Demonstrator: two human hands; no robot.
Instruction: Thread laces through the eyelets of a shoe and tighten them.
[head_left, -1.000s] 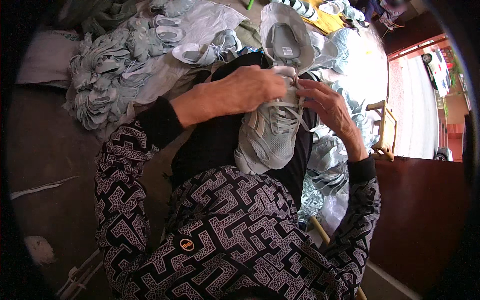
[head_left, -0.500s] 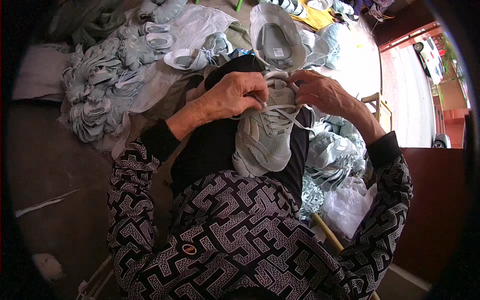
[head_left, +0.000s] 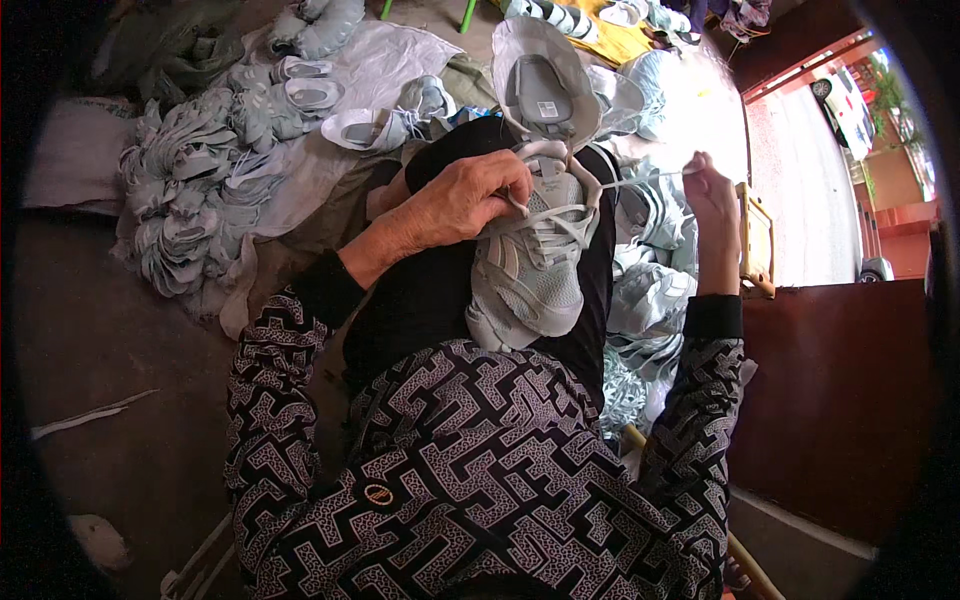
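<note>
Holding lace (head_left: 648,179): right hand (head_left: 713,200), grip pinched, lace stretched rightward.
Shoe (head_left: 532,290): on lap (head_left: 395,290), between hands, toe bodyward.
Left hand (head_left: 462,203): nearer, curled at shoe's left edge; grip unclear.

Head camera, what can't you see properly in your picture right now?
All in the head view:
- Whether the left hand grips anything: the hand itself hides it.
- Part of the lace: covered by the right hand.
- Underside of the shoe: hidden by its own top.
- Print on the insole label: too small.
</note>
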